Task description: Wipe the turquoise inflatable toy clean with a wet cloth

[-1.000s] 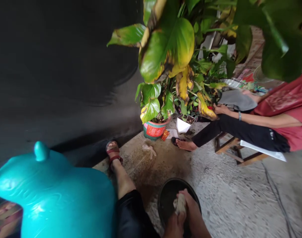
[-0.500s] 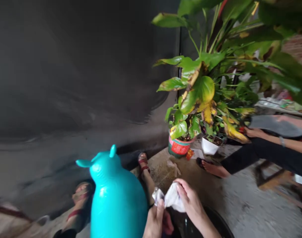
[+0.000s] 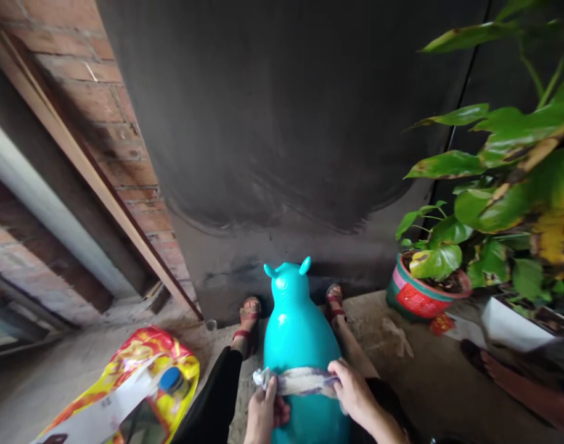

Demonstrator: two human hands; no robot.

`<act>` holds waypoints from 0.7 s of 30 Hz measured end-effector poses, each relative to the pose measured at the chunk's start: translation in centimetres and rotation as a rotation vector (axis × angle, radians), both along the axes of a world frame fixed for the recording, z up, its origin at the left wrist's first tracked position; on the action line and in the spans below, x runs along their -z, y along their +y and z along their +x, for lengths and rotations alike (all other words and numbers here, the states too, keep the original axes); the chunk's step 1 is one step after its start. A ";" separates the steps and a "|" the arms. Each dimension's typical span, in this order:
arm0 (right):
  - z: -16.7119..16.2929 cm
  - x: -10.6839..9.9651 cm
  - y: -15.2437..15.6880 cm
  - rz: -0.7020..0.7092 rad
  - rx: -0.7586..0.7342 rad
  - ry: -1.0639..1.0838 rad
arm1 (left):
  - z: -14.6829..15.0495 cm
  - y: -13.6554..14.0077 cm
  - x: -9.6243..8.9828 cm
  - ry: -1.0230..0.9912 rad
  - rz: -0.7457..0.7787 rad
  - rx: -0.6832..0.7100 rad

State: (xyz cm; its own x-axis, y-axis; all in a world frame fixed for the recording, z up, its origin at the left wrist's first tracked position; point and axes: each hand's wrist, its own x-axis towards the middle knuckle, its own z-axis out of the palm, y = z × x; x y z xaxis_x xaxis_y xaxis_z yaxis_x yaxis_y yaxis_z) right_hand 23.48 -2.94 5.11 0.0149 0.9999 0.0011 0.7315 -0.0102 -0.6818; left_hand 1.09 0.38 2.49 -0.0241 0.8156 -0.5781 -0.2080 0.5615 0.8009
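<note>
A glossy turquoise inflatable animal (image 3: 294,327) with two small ears stands upright between my sandalled feet. Across its body stretches a whitish cloth strip with dark smudges (image 3: 304,381). My left hand (image 3: 264,407) pinches the crumpled left end, thumb uppermost. At the strip's other end, my right hand (image 3: 355,391) grips the cloth between thumb and fingers. Whether the cloth touches the toy or hangs just above it, I cannot tell.
A dark panel (image 3: 282,123) rises just ahead, beside a brick wall (image 3: 87,98). To the left lies a yellow-red bag (image 3: 189,364) with a blue-capped bottle (image 3: 171,380). Right are a potted plant (image 3: 429,290), a white planter (image 3: 513,324) and another person's foot (image 3: 508,370).
My view has swung left, bringing the brick wall and yellow-red bag into sight. The cloth, bunched before beside the turquoise toy, is now stretched between my hands across it.
</note>
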 end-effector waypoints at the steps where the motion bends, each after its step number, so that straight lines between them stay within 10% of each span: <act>1: -0.1 0.5 -0.1 -0.005 0.014 -0.005 | 0.0 -0.2 0.3 -0.017 0.003 -0.012; 14: 1.2 -5.3 -0.4 -0.010 0.019 0.168 | -0.4 -2.4 -1.6 -0.066 -0.035 -0.085; 21: -0.2 -4.7 -1.9 -0.132 0.072 0.242 | -1.4 -4.1 0.4 0.624 0.210 0.016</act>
State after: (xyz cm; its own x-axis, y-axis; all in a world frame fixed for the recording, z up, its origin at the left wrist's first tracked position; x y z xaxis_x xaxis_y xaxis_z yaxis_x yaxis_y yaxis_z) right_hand 23.32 -4.79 9.81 0.0696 0.9874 -0.1418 0.5416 -0.1568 -0.8259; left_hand -0.33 -3.76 2.10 -0.2901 0.9125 -0.2884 0.3381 0.3797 0.8611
